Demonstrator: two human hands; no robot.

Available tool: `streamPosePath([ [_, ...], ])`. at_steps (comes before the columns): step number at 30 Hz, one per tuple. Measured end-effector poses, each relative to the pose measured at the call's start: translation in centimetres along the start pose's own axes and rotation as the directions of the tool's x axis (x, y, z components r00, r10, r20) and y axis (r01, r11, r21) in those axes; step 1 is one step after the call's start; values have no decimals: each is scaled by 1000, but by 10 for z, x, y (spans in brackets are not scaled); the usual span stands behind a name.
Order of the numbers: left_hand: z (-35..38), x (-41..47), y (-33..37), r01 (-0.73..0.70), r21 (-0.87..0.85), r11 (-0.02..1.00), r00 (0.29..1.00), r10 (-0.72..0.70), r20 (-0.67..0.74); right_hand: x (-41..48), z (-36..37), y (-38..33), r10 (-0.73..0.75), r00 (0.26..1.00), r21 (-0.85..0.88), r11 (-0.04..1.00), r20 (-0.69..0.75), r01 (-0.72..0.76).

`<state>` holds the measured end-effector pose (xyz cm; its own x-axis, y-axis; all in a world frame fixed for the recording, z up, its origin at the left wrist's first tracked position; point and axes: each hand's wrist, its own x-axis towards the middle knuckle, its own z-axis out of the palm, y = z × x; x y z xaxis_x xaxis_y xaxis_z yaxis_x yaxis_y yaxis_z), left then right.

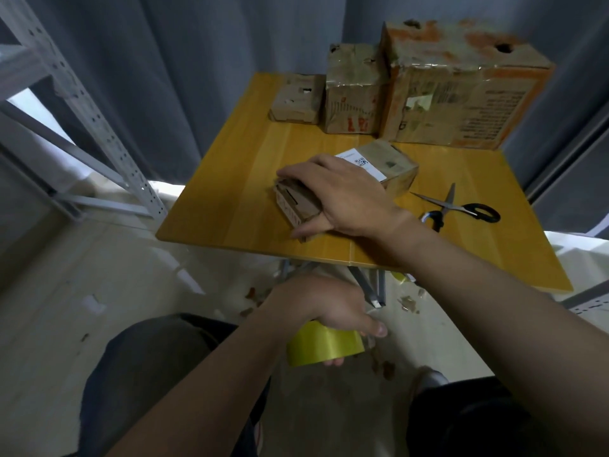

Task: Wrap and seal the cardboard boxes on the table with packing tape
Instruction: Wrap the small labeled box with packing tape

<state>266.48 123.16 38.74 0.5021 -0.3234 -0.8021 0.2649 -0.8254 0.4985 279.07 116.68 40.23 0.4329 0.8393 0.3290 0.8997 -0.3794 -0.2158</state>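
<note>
A small cardboard box (pixel 392 166) with a white QR label lies on the yellow table (pixel 230 179), near its front. My right hand (pixel 339 192) grips the box's near end, fingers curled over the top and thumb along the front side. Below the table's front edge, my left hand (pixel 326 308) holds a roll of yellow packing tape (pixel 323 346) from above. Three more taped cardboard boxes stand in a row at the back: a small one (pixel 296 98), a medium one (pixel 354 90) and a large one (pixel 461 84).
Black-handled scissors (pixel 458 207) lie on the table right of the held box. A grey metal shelf frame (pixel 82 103) stands at the left, with a grey curtain behind. Cardboard and tape scraps litter the floor (pixel 408 303) under the table. My knees show below.
</note>
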Motion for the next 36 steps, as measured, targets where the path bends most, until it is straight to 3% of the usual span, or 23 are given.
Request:
streamPosePath([
  [5,-3,-6,-2,-31,-93,995,999,32,13,0,-1,2,-16,1000,-16,1000,26,17],
  [10,-8,-14,-18,-146,-287,947,988,154,6,12,6,-6,142,989,-143,979,-32,-145],
  [14,-14,-20,-33,-249,-256,934,966,222,-132,24,12,-8,246,966,-249,934,-76,-257],
  [19,-26,-38,-45,-338,-344,876,931,259,-256,26,17,-2,228,971,-428,872,-74,-238],
  [21,-32,-46,-49,-404,-343,848,893,284,-349,23,15,-2,185,977,-347,914,-104,-210],
  [23,-37,-57,-55,-504,-376,778,840,340,-423,21,8,-3,185,963,-8,982,-198,-190],
  [25,-41,-68,-59,-606,-477,636,786,389,-481,19,-5,-3,287,907,310,932,-307,-190],
  [28,-45,-73,-60,-702,-596,391,713,400,-577,15,-33,-6,451,838,551,802,-307,-230],
  [32,-44,-61,-41,-777,-551,303,626,281,-728,-1,-68,-12,394,912,543,793,-114,-275],
  [36,-42,-54,-21,-826,-455,333,538,221,-814,-9,-90,-14,338,932,351,863,134,-363],
])
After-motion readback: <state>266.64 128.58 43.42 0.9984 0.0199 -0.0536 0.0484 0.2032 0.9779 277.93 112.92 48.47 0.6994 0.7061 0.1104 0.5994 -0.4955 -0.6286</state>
